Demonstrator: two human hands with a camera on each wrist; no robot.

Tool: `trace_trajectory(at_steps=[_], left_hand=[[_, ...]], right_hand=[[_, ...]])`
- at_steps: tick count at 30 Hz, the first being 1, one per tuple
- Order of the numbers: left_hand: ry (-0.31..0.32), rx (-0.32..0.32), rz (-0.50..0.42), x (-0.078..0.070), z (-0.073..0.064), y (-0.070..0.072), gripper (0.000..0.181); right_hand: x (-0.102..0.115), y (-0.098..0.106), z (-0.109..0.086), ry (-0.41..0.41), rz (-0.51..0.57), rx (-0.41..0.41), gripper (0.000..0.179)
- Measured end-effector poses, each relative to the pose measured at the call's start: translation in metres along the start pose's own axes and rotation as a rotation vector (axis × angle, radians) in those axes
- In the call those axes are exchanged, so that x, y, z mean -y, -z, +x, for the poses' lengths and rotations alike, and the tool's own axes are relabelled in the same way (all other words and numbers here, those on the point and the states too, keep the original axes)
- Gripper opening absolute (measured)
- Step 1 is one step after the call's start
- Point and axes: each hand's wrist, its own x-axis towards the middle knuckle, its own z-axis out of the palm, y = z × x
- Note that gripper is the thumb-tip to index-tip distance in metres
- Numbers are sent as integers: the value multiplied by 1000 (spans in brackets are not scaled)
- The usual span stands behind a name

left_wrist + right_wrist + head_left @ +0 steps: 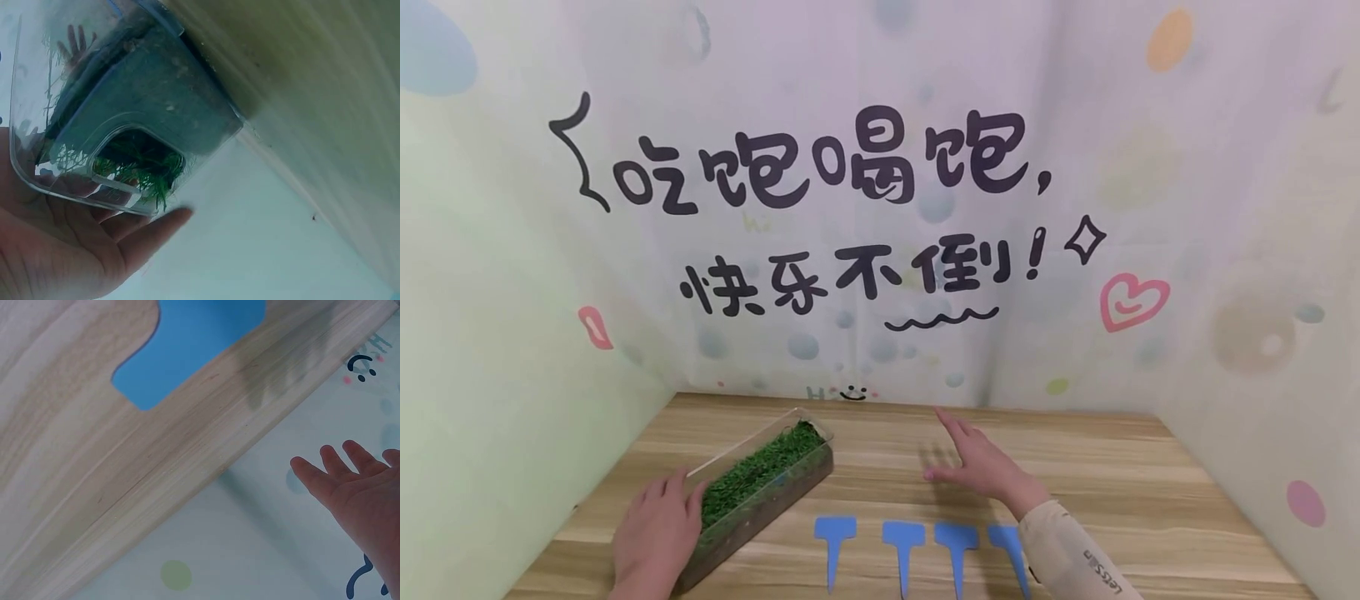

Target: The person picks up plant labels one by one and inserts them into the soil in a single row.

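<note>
A clear plastic box with a dark lower part stands slanted on the left of the table, filled with green artificial-looking grass. My left hand rests at its near left end, fingers stretched along the rim. In the left wrist view the left hand lies against the clear box wall, part of its fingers behind the plastic. To the right, my right hand hovers over the table with fingers spread, holding nothing. Several blue T-shaped plant labels lie in a row at the front.
The wood-grain table meets a printed white backdrop with black writing at the rear. Pale walls close in both sides. The right sleeve covers part of the rightmost blue label.
</note>
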Motion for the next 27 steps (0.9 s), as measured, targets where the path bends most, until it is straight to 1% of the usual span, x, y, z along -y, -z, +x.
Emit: trace_trajectory(at_steps=[5, 11, 15, 20, 22, 27], left_hand=[[4, 21, 15, -1, 0, 3, 51], [-40, -20, 57, -10, 0, 3, 48], [-68, -23, 72, -16, 3, 1, 46], [-126, 12, 94, -23, 10, -3, 49], [-159, 30, 103, -27, 13, -6, 51], [-233, 31, 94, -37, 18, -10, 52]], right_hand=[[1, 0, 0, 3, -2, 1, 104], [0, 0, 2, 2, -9, -2, 104], [1, 0, 3, 10, -17, -2, 105], [2, 0, 3, 1, -19, -13, 102], [3, 1, 2, -6, -24, -18, 101], [5, 1, 2, -1, -42, -34, 99]])
